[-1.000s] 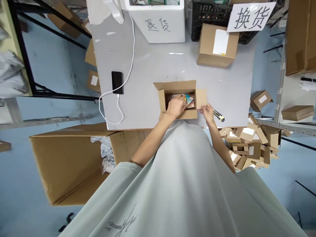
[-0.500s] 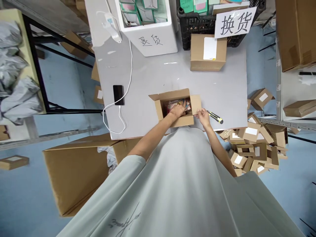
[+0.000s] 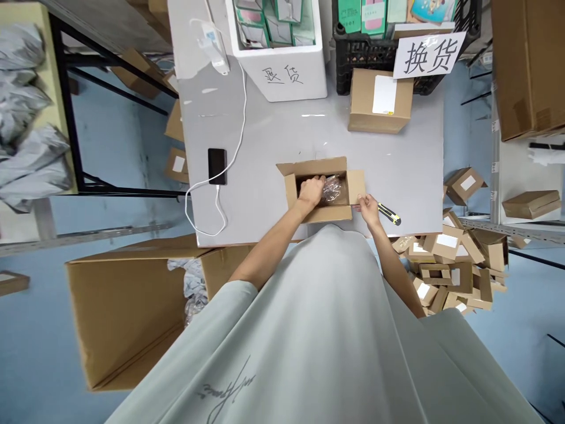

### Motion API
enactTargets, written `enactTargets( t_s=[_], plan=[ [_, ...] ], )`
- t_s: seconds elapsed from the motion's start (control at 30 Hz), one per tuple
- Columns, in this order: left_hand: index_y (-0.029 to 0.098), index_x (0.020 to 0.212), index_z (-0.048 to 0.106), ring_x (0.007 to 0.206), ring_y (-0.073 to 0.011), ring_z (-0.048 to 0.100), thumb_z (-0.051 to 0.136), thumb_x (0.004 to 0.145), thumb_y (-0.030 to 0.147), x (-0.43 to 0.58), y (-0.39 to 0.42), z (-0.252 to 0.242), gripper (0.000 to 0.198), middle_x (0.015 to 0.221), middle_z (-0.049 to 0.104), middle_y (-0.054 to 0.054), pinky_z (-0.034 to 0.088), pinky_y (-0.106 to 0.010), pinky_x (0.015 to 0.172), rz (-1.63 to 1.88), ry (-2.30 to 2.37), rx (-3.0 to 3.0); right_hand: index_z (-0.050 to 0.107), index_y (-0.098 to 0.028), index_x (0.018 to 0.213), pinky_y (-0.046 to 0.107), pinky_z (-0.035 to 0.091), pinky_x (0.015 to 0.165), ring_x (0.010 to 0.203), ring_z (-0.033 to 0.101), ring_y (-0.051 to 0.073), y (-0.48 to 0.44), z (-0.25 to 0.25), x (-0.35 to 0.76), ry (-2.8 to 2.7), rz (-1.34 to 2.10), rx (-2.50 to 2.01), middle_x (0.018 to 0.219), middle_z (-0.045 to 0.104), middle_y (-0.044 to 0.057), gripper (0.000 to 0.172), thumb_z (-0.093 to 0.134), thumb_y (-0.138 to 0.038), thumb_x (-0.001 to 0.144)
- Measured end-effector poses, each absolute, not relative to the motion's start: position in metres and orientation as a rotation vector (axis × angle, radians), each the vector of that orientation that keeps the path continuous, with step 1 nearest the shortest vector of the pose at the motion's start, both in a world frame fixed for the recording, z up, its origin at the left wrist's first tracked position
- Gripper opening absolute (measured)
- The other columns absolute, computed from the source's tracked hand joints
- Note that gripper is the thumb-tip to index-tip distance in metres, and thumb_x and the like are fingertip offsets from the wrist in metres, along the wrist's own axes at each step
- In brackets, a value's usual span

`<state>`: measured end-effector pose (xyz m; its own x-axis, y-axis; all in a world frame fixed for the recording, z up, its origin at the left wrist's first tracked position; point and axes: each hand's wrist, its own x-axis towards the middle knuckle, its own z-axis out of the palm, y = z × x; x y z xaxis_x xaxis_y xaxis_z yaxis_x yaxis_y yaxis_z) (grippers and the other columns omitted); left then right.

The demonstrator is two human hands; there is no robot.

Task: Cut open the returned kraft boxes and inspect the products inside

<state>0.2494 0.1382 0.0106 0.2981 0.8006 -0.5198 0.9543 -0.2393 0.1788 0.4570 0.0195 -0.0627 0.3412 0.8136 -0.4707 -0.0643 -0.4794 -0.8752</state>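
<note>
An open cardboard box (image 3: 324,215) stands near the front edge of the grey table (image 3: 273,135). My left hand (image 3: 311,191) reaches inside it, fingers curled on a clear plastic-wrapped item (image 3: 333,189). My right hand (image 3: 368,207) pinches the box's right flap at its front corner. A yellow and black utility knife (image 3: 389,214) lies on the table just right of that hand.
A closed labelled carton (image 3: 380,101), a white foam bin (image 3: 282,70) and a black crate (image 3: 379,53) with a sign stand at the back. A phone (image 3: 217,166) on a white cable lies left. A large open carton (image 3: 132,306) and a heap of small boxes (image 3: 454,265) sit on the floor.
My left hand has shifted left inside the box and the colourful contents no longer show; clear plastic wrap is exposed. My right hand stays on the flap.
</note>
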Motion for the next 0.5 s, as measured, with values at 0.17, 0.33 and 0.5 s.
enactTargets(
  t_s=[0.17,0.33,0.5],
  plan=[
    [0.02,0.155,0.071,0.128,-0.0409,0.08,0.052,0.112,0.015,0.224,0.109,0.042,0.047,0.147,0.078,-0.021,0.063,-0.053,0.109,-0.066,1.579,2.087,0.057,-0.027,0.096,0.031,0.061,0.067,0.074,0.08,0.021,0.014,-0.059,0.459,-0.692,1.253,-1.748,0.085,0.076,0.0,0.045,0.072,-0.069,0.093],
    [0.024,0.147,0.075,0.127,-0.0348,0.08,0.065,0.113,0.038,0.165,0.084,0.067,0.037,0.138,0.083,-0.01,0.065,-0.046,0.11,0.652,1.589,1.791,0.051,-0.028,0.092,0.03,0.061,0.068,0.075,0.08,0.021,0.015,-0.05,0.459,-0.688,1.231,-1.78,0.085,0.076,0.0,0.052,0.074,-0.075,0.091],
    [0.019,0.122,0.08,0.116,-0.029,0.082,0.092,0.093,0.06,0.084,0.089,0.052,0.051,0.122,0.086,-0.009,0.068,-0.038,0.105,1.251,1.54,1.14,0.051,-0.028,0.092,0.031,0.062,0.071,0.079,0.081,0.022,0.014,-0.041,0.459,-0.673,1.208,-1.801,0.086,0.074,-0.001,0.061,0.079,-0.082,0.085]
  ],
)
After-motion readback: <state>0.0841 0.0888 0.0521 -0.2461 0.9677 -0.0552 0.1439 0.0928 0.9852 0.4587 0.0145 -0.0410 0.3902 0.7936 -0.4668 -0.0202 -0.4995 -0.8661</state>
